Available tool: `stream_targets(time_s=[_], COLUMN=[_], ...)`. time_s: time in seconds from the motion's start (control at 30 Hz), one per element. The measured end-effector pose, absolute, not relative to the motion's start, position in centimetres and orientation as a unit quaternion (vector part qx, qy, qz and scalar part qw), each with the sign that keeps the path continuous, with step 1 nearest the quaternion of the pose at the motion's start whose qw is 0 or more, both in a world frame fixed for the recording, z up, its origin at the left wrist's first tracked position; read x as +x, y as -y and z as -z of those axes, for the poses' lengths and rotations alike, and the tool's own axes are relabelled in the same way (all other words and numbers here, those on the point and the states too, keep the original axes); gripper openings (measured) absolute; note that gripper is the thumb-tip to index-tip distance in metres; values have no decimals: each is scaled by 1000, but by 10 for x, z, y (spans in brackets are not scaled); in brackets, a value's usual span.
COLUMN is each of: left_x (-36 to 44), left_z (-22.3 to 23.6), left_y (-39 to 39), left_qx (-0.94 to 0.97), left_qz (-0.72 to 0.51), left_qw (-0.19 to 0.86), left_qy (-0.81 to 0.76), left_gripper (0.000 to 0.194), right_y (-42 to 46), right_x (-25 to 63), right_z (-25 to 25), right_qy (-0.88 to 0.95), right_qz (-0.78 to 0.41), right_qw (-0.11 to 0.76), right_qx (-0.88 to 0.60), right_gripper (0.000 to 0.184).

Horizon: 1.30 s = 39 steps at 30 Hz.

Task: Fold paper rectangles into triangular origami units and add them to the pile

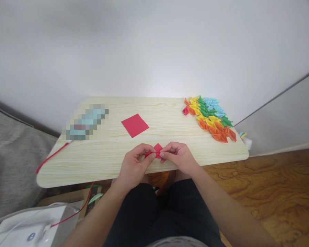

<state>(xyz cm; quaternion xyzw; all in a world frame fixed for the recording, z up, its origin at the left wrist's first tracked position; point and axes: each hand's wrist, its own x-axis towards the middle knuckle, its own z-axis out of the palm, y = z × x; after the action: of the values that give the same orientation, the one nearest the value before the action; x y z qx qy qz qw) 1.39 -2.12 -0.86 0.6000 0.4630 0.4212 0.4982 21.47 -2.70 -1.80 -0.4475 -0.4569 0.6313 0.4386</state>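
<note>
Just above the table's front edge, a piece of folded red paper [158, 148] is pinched between both of my hands. A pointed corner of it faces away from me, and creases show on its surface. My left hand [136, 163] grips its left side with thumb and forefinger. On the right side, my right hand [179, 156] pinches it the same way, other fingers curled. Parts of the paper are hidden behind my fingertips. Beyond my hands, a flat square of red paper [135, 125] lies on the table, turned cornerwise.
Rows of folded paper pieces [208, 115] in orange, yellow, green and blue cover the table's [164, 106] right end, a small red folded piece [185, 110] beside them. At left lies a pixelated object [87, 123] with a red cable [51, 157]. A wall [154, 51] stands behind.
</note>
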Motion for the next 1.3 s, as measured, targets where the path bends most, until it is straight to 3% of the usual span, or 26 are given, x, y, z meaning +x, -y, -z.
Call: stream_targets(time_s=[0.4,0.83,1.03,1.3], left_x=[7,3,1,4], left_z=[11,10,7,3], left_y=[18,16,17,14], left_qx=[565,591,591,632], left_qz=[-420,-415,-385,-355], left_qw=[557,539,519,471], left_qy=[-441,-434,-483,-503], left_gripper=[15,15,29,17], right_y=[27,28,33,37], right_x=[217,218,220,220], right_z=[18,17,16,14], right_qy=[455,450,484,518], right_qz=[-638,-618,-564,-513], right_qw=[450,476,461,459], right_qx=[-429,-435,-485,-507], right_gripper=[34,31,29,23])
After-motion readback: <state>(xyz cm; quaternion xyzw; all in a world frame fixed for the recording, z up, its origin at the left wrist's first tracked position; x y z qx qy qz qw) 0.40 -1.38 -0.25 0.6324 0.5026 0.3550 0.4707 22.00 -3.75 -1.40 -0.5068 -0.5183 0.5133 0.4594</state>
